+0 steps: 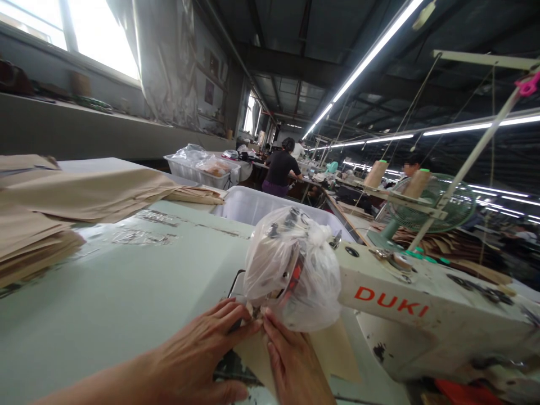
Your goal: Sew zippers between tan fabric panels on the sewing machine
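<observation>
A beige fabric piece (343, 351) lies under the needle area of a sewing machine (392, 298) marked "DUKI". A clear plastic bag (295, 270) wraps the machine's head. My left hand (206, 349) rests by the presser foot (256, 310), index finger stretched over the fabric and thumb spread towards me. On the right side of the foot, my right hand (293, 360) lies flat on the fabric, its extended fingers close together. Both sets of fingertips nearly meet in front of the foot. The needle and the stitching spot are mostly hidden.
Stacked beige fabric pieces (84, 194) lie on the table (139, 292) at left. Behind the machine stands a white plastic bin (253, 205). Thread cones (375, 174) and a green fan (442, 202) stand at right. A person in dark clothes (280, 171) works further back.
</observation>
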Motion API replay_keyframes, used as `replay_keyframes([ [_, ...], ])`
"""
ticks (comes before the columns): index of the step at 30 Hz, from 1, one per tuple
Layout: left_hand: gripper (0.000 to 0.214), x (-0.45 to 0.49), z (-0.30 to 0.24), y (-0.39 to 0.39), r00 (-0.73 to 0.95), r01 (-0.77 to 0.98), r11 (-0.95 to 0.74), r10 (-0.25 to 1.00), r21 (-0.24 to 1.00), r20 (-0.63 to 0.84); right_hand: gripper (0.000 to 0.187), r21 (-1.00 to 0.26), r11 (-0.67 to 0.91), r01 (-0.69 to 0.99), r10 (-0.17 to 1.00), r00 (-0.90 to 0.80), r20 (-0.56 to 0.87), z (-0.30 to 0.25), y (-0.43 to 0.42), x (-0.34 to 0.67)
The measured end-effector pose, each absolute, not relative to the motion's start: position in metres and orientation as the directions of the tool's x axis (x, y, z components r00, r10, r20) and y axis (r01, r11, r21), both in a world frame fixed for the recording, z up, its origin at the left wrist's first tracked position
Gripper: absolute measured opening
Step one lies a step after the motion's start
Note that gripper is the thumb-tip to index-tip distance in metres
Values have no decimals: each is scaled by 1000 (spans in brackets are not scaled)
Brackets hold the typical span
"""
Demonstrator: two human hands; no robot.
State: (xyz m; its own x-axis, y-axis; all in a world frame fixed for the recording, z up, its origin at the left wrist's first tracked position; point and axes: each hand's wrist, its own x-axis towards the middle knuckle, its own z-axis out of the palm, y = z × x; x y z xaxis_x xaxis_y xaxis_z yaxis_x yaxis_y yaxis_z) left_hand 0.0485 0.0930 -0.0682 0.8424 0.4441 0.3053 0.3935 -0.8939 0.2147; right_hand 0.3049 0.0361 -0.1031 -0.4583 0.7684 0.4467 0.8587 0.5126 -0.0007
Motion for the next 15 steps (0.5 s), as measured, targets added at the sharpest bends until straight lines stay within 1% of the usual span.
replay_keyframes([
  [5,82,54,-61,89,841,382,-898,436,219,321,56,-44,511,859,779,-440,446,-102,33,299],
  [8,80,55,-59,90,832,360,-905,422,229,360,53,-99,488,867,813,-410,414,-102,28,298],
  [12,78,56,-62,92,830,354,-898,430,261,355,50,-253,466,848,864,-375,335,-82,37,305],
  [15,74,57,-62,92,845,366,-891,439,270,306,46,-382,486,786,866,-376,330,-58,69,311],
])
